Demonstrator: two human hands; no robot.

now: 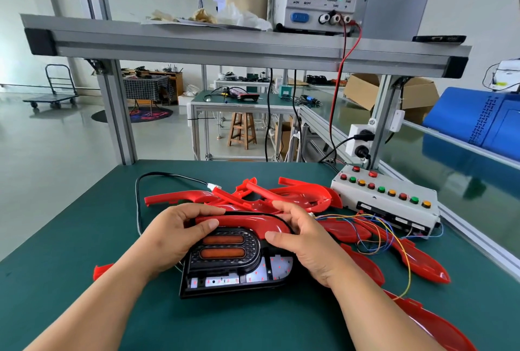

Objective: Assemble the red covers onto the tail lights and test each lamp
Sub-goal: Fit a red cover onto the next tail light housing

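Both hands, left point(177, 234) and right point(302, 241), grip a red cover point(242, 222) over the tail light's point(233, 263) far edge, near mid-desk (fitting step); pressing it home probably comes next.

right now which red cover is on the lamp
The red cover held between left hand and right hand on the tail light; the others lie loose.

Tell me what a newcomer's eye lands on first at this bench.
The left hand and right hand pinch a red cover along the top edge of a black tail light, centre of the green bench. Behind them lies a heap of loose red covers; right of it, a white button box with red, green and yellow buttons trails coloured wires.
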